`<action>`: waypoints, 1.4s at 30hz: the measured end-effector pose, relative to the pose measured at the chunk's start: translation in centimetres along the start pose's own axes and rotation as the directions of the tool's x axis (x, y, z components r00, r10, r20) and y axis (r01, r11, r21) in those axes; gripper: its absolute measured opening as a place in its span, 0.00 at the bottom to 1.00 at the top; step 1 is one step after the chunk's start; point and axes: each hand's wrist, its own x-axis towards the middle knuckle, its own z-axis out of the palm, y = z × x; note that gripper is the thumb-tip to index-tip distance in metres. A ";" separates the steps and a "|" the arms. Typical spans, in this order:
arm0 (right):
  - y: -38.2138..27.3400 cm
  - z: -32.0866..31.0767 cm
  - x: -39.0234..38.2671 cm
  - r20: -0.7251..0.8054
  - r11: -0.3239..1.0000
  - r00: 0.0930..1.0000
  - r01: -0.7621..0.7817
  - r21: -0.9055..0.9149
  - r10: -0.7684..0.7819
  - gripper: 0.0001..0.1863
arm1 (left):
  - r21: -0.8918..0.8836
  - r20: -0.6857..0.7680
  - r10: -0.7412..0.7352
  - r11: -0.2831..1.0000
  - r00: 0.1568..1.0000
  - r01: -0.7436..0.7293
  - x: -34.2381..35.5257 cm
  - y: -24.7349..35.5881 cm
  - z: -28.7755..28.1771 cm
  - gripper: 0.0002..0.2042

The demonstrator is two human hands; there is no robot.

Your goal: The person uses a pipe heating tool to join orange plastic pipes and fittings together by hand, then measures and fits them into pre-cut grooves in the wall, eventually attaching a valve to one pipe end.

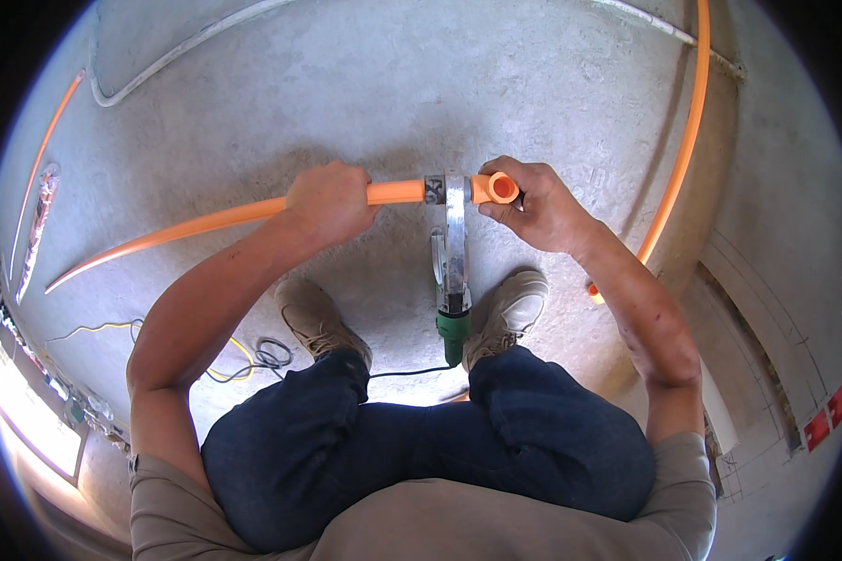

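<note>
My left hand (pixel 330 203) is wrapped round a long orange plastic pipe (pixel 196 224), which runs off to the left. The pipe's right end meets a dark socket on the heating plate of a pipe welding iron (pixel 455 238). On the plate's other side, my right hand (pixel 540 208) grips an orange tee fitting (pixel 496 189) with its round opening facing up. The tee sits against the plate, in line with the pipe. The iron's green handle (pixel 453 329) points toward me between my shoes. How deep the pipe and tee sit on the sockets is hidden.
Another long orange pipe (pixel 680 154) stretches along the right side, with an orange fitting (pixel 596 294) near its lower end. A black cord (pixel 410 374) trails left from the iron to a yellow cable (pixel 243 353). White conduit (pixel 182 47) bends across the far left.
</note>
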 end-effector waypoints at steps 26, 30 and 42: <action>-0.4 0.0 -0.6 -0.014 0.994 1.000 0.005 -0.112 -0.006 0.20 | -0.343 0.590 0.177 0.938 0.788 0.046 3.5 -2.3 -2.2 0.25; 0.1 0.3 -0.6 -0.045 0.997 0.998 0.049 -0.055 -0.051 0.20 | -0.274 0.426 0.203 0.958 0.882 -0.088 3.4 -2.1 -0.7 0.25; -0.6 0.1 -0.4 -0.055 0.999 0.998 0.039 -0.010 -0.039 0.16 | -0.068 0.244 0.019 0.998 0.970 -0.003 0.9 0.6 -1.8 0.18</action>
